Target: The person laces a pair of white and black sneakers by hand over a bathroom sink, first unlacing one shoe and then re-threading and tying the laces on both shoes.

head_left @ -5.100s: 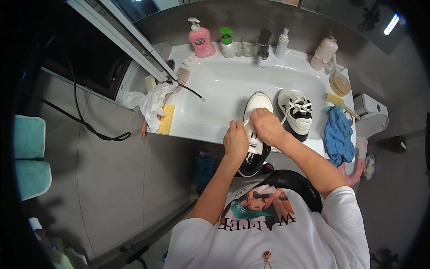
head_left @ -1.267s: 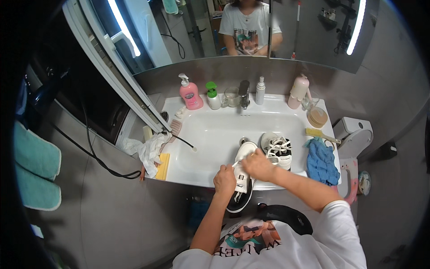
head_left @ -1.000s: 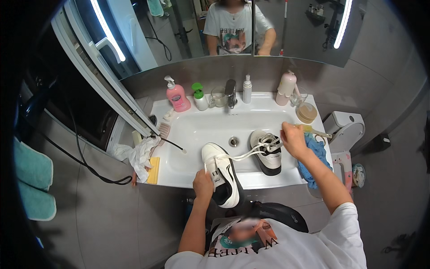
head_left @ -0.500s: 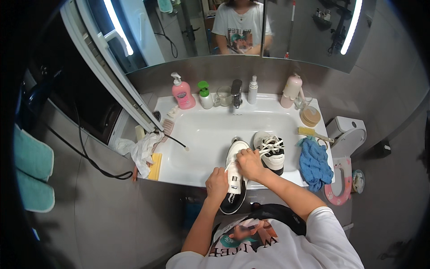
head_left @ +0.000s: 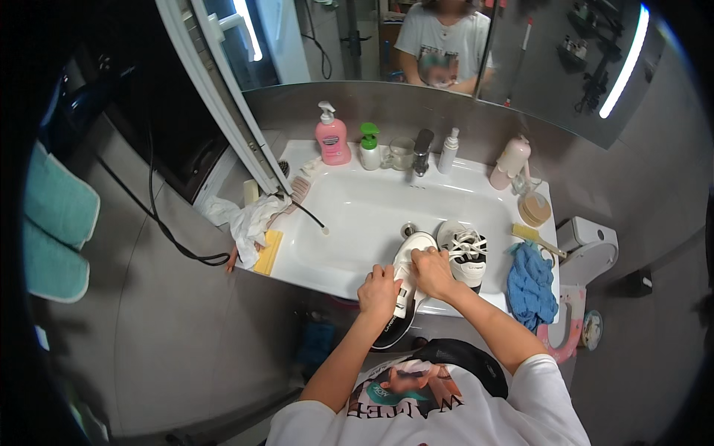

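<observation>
A white shoe with a dark opening lies across the front rim of the washbasin, its toe pointing into the bowl and its heel over the edge. No laces show on it. My left hand is closed on the left side of its upper, beside the pale tongue. On the opposite side, my right hand has its fingers bent and pressed onto the upper near the tongue. Just right of that hand, a second white and black shoe, with white laces, rests in the basin. My fingertips are partly hidden.
Along the back of the washbasin stand a pink pump bottle, a green-topped bottle, a glass mug and the tap. A blue cloth and a yellow brush lie right. White cloth lies left.
The whole view has tilted and shifted, so the basin sits further right. My left hand has come closer to my right and overlaps the tongue more. Both hands stay on the shoe.
</observation>
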The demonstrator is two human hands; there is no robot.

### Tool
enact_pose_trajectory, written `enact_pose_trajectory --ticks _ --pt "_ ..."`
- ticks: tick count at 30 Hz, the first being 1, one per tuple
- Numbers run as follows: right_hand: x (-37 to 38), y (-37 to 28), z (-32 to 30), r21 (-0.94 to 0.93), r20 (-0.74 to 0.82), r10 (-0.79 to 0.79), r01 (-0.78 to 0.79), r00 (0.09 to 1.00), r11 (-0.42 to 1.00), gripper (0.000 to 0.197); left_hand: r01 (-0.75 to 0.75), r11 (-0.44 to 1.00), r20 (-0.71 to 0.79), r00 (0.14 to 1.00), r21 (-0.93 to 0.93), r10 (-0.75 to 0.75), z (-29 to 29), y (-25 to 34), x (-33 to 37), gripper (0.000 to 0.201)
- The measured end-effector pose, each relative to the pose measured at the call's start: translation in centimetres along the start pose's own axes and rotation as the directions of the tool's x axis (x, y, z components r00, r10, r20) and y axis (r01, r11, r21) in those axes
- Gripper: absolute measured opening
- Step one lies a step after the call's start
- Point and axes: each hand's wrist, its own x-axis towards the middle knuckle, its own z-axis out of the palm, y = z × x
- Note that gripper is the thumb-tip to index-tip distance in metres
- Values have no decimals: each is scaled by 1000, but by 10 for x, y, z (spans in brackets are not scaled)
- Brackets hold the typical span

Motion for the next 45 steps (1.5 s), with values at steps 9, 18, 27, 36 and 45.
enact_pose_trajectory --ticks 9,18,27,36,45 --pt "9 6 -6 223 195 194 -236 961 946 15 -99 995 -36 994 19 100 5 -2 -4 29" --pt "0 -2 -15 4 155 70 -72 985 997 14 -78 995 -78 994 56 83 10 1 -9 26" --pt "10 0 -4 379 101 228 -250 968 891 13 -45 996 -71 996 80 51 13 3 -9 24" --pt "-27 -9 -9 -94 -170 -124 109 978 990 25 32 999 -101 994 -16 -34 11 0 -5 21" --pt "-9 -18 4 -224 -130 -66 36 989 974 18 -24 999 -115 993 -22 21 12 -3 -9 17"
